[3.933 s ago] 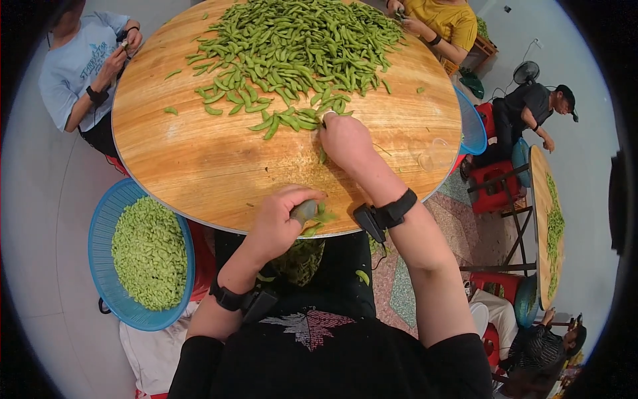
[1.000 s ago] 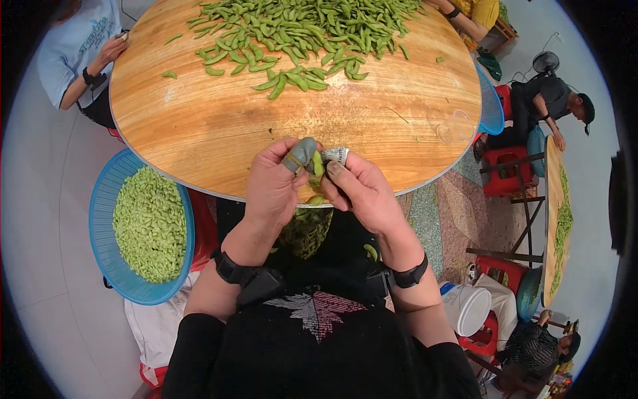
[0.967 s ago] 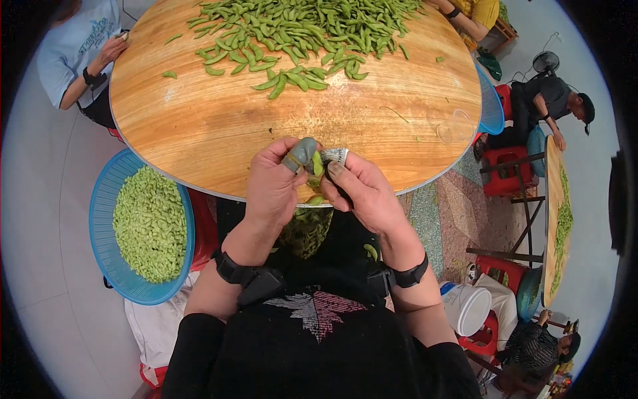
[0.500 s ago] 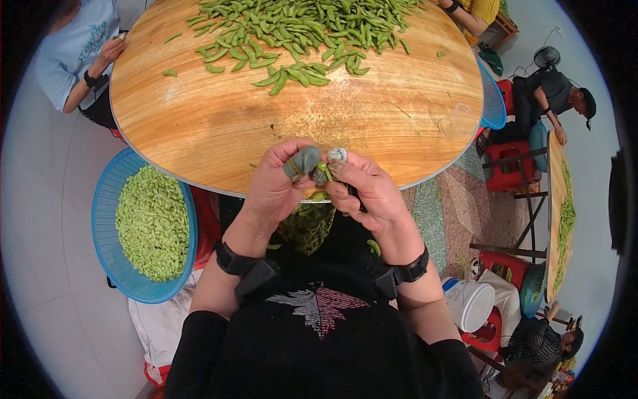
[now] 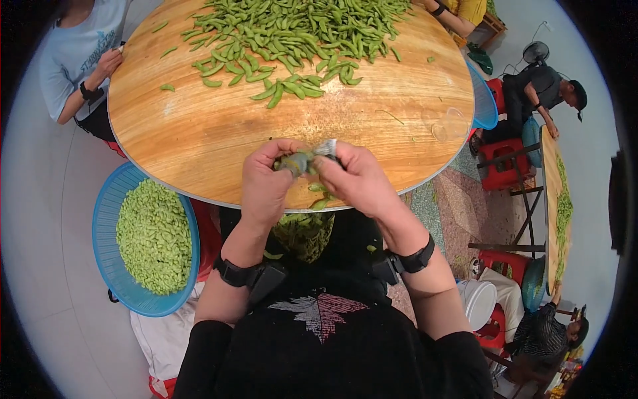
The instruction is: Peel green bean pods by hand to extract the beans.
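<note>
Two hands, the left hand (image 5: pixel 266 183) and the right hand (image 5: pixel 362 179), are hovering close together above the near edge of a round wooden table (image 5: pixel 199 146). The right thumb and fingers, one bearing a pale patterned finger cover (image 5: pixel 325 147), are pinching together on a green pod (image 5: pixel 311 170), which is showing only as a blur between the hands; the left fingers are lying curled beside a grey finger cover (image 5: pixel 298 161), and whether they are clamping the pod one cannot tell. Loose pods (image 5: pixel 319 201) are lying at the table's near edge. A pile of pods (image 5: pixel 306 33) is covering the table's far part, stragglers lying toward its middle. A clear plastic cup (image 5: pixel 446 130) is resting near the table's right edge. Beside the table's near left edge, a blue basket (image 5: pixel 104 229) is holding shelled beans (image 5: pixel 154 236). Beyond the table's far left edge, a co-worker (image 5: pixel 83 50) in light blue is sitting
</note>
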Demonstrator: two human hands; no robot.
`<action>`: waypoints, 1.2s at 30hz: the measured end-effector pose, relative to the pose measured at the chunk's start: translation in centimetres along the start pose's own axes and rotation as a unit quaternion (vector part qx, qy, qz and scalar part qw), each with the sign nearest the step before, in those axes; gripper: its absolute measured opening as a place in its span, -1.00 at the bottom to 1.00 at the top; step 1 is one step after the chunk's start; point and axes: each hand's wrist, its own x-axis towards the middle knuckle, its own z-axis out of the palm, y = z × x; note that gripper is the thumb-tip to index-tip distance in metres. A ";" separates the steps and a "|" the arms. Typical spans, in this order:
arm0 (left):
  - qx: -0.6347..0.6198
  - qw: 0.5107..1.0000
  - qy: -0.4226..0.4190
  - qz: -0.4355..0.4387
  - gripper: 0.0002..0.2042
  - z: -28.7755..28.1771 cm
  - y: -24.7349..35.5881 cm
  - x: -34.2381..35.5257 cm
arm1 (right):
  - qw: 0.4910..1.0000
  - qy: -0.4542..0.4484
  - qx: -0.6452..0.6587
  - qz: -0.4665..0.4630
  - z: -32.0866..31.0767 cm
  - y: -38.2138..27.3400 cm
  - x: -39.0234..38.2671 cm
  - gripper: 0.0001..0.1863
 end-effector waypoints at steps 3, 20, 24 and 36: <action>-0.007 0.999 0.033 -0.031 -0.76 -1.9 -0.1 0.3 | 0.977 0.028 -0.204 -0.056 -1.3 -1.2 3.1 -0.76; 0.193 0.979 -0.042 -0.051 -0.82 -1.3 1.0 -0.2 | 0.915 0.161 -0.366 -0.051 -6.7 0.4 7.6 -0.62; 0.320 0.944 -0.032 0.071 -0.81 -0.1 0.1 0.4 | 0.987 0.151 -0.032 0.050 -7.3 0.8 5.5 -0.85; 0.441 0.867 -0.079 0.218 -0.71 2.7 0.9 1.1 | 0.997 0.028 -0.066 0.031 -3.3 -0.9 0.4 -0.84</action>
